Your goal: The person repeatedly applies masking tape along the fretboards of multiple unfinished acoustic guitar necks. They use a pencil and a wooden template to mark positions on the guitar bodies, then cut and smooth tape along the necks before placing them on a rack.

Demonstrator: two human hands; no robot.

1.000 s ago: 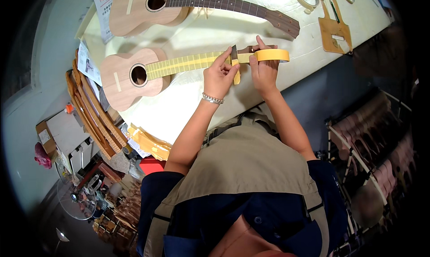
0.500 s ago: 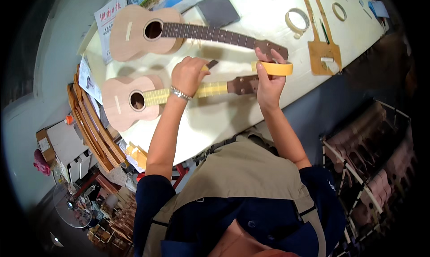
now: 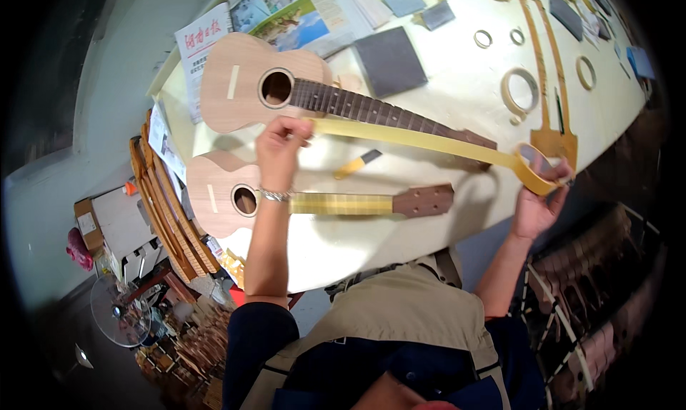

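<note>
My left hand (image 3: 279, 153) pinches the free end of a strip of yellow masking tape (image 3: 414, 137). The strip runs taut to the right, to the tape roll (image 3: 537, 174), which my right hand (image 3: 539, 208) grips with fingers in and around its ring. Beneath the strip lies a ukulele with a bare dark fretboard (image 3: 246, 85). Nearer me is a second ukulele (image 3: 214, 181), its neck covered with yellow tape (image 3: 343, 203) and partly hidden by my left wrist. A small yellow-and-black knife (image 3: 357, 165) rests on the table between the two necks.
Newspapers (image 3: 286, 17) and a dark square pad (image 3: 390, 61) lie at the back of the white table (image 3: 329, 249). Tape rolls (image 3: 519, 91) and a wooden template (image 3: 547, 140) are at the right. Curved wooden strips (image 3: 161, 203) lean at the left; racked wooden parts (image 3: 579, 267) stand at the right.
My left hand has let go of the knife, now on the table, and taken the tape's end. My hands have spread apart, drawing out a long strip. The view has shifted.
</note>
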